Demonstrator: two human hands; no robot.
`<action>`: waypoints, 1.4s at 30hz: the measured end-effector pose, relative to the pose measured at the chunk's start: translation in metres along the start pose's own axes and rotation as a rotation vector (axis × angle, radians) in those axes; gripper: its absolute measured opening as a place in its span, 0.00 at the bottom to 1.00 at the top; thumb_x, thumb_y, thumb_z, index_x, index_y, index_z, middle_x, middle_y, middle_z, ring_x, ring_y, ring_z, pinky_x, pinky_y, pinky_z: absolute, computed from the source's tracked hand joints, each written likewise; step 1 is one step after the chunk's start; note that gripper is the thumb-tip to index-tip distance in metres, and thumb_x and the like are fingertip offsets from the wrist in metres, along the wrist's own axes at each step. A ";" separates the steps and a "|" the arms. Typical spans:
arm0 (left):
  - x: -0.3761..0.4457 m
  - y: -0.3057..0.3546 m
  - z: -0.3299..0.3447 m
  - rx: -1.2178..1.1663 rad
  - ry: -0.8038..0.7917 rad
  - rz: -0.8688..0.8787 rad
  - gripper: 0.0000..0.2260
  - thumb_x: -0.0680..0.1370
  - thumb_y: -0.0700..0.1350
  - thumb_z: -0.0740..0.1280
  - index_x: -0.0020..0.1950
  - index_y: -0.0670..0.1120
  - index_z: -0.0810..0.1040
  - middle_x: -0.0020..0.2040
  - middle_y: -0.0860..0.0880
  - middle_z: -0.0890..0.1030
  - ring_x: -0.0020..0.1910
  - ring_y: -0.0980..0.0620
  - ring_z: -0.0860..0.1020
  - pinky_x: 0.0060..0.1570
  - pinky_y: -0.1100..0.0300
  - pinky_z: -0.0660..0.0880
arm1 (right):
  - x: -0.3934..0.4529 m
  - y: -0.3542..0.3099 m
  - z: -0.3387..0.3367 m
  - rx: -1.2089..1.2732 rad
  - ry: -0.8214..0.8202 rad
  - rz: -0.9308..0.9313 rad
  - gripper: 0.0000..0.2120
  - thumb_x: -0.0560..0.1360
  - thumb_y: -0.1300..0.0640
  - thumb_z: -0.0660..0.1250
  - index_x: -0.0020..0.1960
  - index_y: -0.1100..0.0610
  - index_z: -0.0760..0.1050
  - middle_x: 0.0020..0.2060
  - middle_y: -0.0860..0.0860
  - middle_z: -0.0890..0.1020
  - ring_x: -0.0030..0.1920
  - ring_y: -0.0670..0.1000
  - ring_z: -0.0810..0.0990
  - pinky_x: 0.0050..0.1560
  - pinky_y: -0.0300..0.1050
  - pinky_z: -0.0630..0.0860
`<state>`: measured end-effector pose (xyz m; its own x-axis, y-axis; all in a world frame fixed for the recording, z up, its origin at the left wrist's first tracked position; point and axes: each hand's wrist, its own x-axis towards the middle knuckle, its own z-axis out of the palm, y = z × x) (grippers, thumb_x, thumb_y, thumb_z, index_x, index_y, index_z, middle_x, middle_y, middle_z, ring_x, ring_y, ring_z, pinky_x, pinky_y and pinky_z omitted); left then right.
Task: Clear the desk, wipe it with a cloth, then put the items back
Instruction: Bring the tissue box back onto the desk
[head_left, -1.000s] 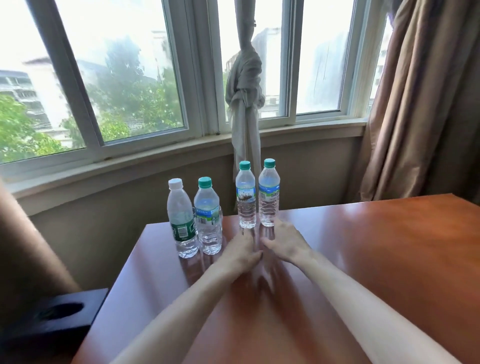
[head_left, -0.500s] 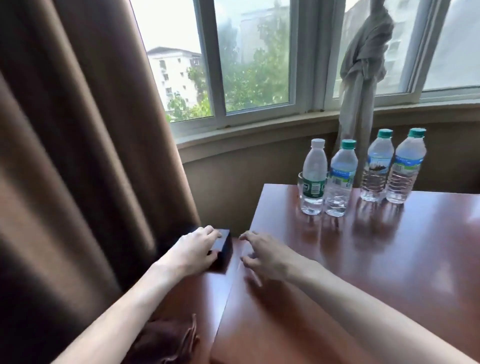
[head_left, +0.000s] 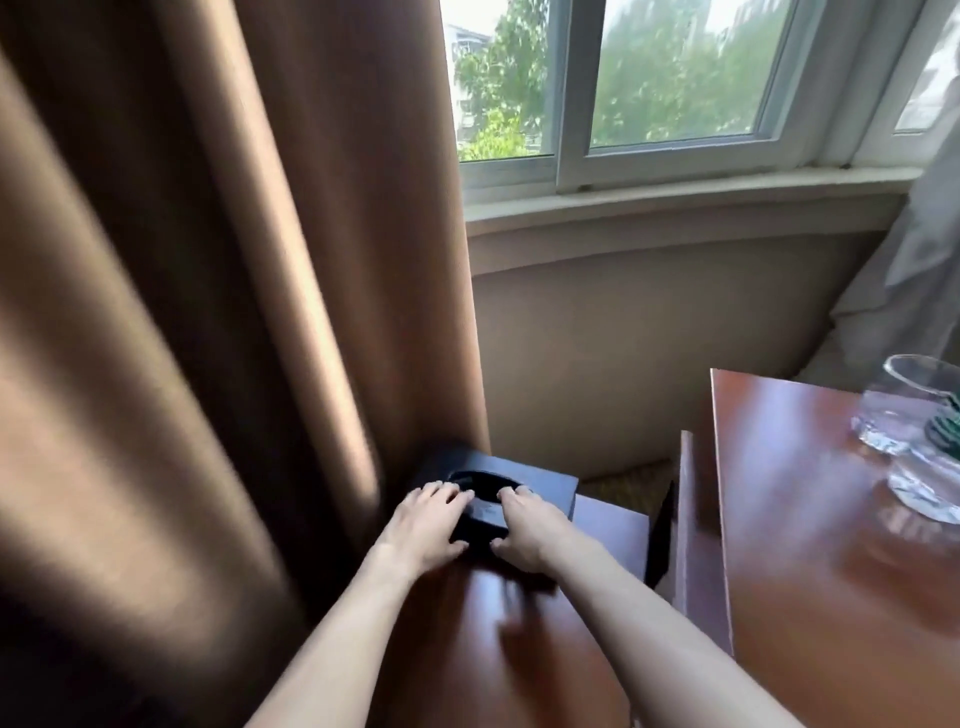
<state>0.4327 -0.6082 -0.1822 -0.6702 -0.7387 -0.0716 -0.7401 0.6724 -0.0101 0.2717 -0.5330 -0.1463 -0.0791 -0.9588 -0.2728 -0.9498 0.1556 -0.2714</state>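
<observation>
The black box (head_left: 511, 491) with the oval hole in its top sits on a low side bench (head_left: 597, 525) by the brown curtain (head_left: 208, 312), at about 9 o'clock from the big bench (head_left: 831, 545). A moment ago only the left hand (head_left: 423, 525) touched it. Now the right hand (head_left: 527, 532) has come over too. Each grip is curled on one side of the box, with thumbs at the near edge. The bottles (head_left: 914, 415) stand back on the big bench, at 3 o'clock. So the box looks like the last thing to put back.
</observation>
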 end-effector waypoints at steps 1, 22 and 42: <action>0.008 -0.008 0.013 -0.025 0.023 0.011 0.33 0.77 0.56 0.68 0.79 0.51 0.63 0.78 0.49 0.66 0.78 0.46 0.62 0.76 0.53 0.58 | 0.014 0.000 0.008 0.002 -0.005 -0.006 0.28 0.79 0.51 0.68 0.74 0.60 0.63 0.71 0.58 0.70 0.72 0.60 0.71 0.68 0.51 0.70; -0.026 -0.011 -0.080 -0.080 0.105 0.196 0.28 0.72 0.70 0.65 0.65 0.55 0.69 0.54 0.53 0.73 0.63 0.52 0.72 0.55 0.50 0.76 | -0.044 -0.008 -0.067 -0.320 0.117 -0.239 0.24 0.77 0.45 0.70 0.65 0.58 0.70 0.62 0.55 0.76 0.64 0.58 0.76 0.56 0.53 0.74; -0.208 0.306 -0.241 -0.217 0.539 0.312 0.28 0.69 0.71 0.69 0.66 0.62 0.75 0.56 0.60 0.76 0.58 0.58 0.74 0.54 0.55 0.75 | -0.432 0.141 -0.164 -0.177 0.538 -0.212 0.29 0.74 0.43 0.71 0.73 0.48 0.69 0.64 0.46 0.76 0.64 0.50 0.75 0.57 0.51 0.75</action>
<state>0.3325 -0.2600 0.0700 -0.7473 -0.4683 0.4714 -0.4635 0.8757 0.1352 0.1218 -0.1359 0.0848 0.0196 -0.9574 0.2880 -0.9938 -0.0501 -0.0990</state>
